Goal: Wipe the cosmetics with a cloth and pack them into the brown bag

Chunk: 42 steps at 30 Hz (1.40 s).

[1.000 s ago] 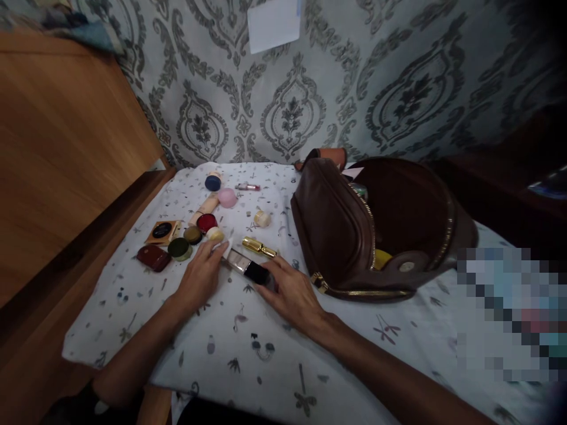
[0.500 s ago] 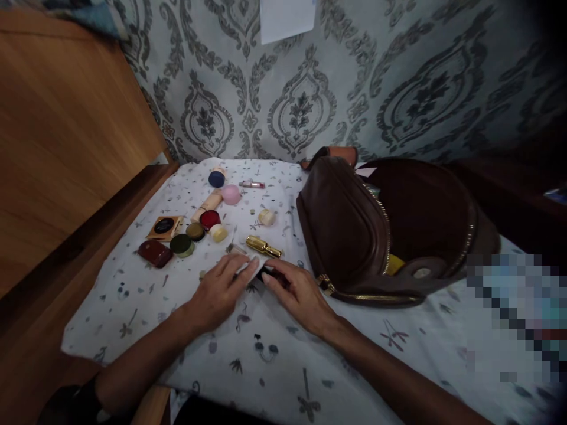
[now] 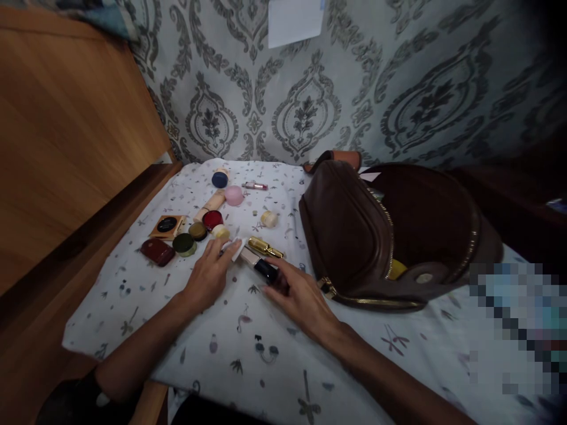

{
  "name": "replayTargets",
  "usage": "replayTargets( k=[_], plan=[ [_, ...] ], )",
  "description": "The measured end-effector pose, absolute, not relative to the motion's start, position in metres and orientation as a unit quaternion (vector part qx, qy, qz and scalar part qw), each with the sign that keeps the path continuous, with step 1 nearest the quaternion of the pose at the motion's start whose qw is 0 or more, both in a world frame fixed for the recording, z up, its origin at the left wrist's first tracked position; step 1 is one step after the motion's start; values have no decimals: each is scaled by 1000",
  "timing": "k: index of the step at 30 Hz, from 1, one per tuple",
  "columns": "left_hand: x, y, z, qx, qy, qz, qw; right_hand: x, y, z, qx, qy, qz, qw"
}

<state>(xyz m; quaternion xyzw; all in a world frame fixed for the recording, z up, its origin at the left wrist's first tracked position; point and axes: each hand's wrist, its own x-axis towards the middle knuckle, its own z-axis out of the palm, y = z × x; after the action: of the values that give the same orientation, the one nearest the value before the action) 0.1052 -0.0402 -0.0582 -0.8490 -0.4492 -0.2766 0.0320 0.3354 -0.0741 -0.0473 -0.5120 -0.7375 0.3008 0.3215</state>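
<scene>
Pinched in my left hand [image 3: 208, 271] is a white tissue [image 3: 238, 250], pressed against the far end of a slim cosmetic bottle [image 3: 252, 258]. The bottle has a pale pinkish body and a black cap. At the cap end, my right hand [image 3: 299, 295] grips it between thumb and fingers. Just beyond the bottle lies a gold lipstick tube [image 3: 264, 247]. Left of my left hand are a yellow-lidded jar [image 3: 220, 231], a red round jar [image 3: 212, 220], an olive-lidded jar [image 3: 198, 231] and a dark green jar [image 3: 184, 244].
An open brown leather bag [image 3: 348, 236] stands on the right of the patterned cloth [image 3: 212, 354]. Farther back lie a pink jar [image 3: 234, 195], a blue-lidded jar [image 3: 220, 179], a beige tube [image 3: 210, 205] and a small cream jar [image 3: 269, 219]. A wooden panel [image 3: 84, 124] borders the left.
My left hand has slid left and away with the tissue toward the bottle's far end. More of the bottle's body and black cap now shows. My right hand has shifted slightly right.
</scene>
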Motion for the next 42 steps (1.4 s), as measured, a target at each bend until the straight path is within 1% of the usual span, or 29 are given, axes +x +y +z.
replayTargets(
  k=[5, 10, 12, 15, 18, 21, 23, 31, 36, 39, 42],
  plan=[
    [104, -40, -60, -850, -442, -284, 26, 335, -74, -51, -517, -730, 271, 355],
    [97, -36, -62, -836, -466, -290, 3, 336, -76, -47, -516, -695, 321, 384],
    [94, -35, -60, -831, -467, -303, -5, 336, -77, -45, -513, -692, 339, 378],
    [96, -40, -54, -824, -460, -331, 11, 337, -78, -42, -508, -705, 346, 354],
    [109, -52, -49, -849, -408, -332, 50, 338, -77, -41, -502, -713, 345, 347],
    [125, -65, -45, -900, -311, -292, 90, 337, -75, -43, -507, -710, 347, 344],
    [131, -67, -44, -914, -288, -269, 97, 337, -74, -46, -517, -709, 341, 337],
    [109, -44, -62, -863, -432, -259, 41, 335, -75, -49, -534, -729, 269, 332],
    [100, -36, -66, -837, -463, -290, -3, 334, -77, -46, -540, -737, 244, 324],
    [106, -45, -59, -840, -435, -322, 37, 333, -77, -46, -536, -729, 244, 348],
    [120, -60, -50, -881, -341, -313, 97, 333, -78, -45, -520, -725, 258, 371]
  ],
)
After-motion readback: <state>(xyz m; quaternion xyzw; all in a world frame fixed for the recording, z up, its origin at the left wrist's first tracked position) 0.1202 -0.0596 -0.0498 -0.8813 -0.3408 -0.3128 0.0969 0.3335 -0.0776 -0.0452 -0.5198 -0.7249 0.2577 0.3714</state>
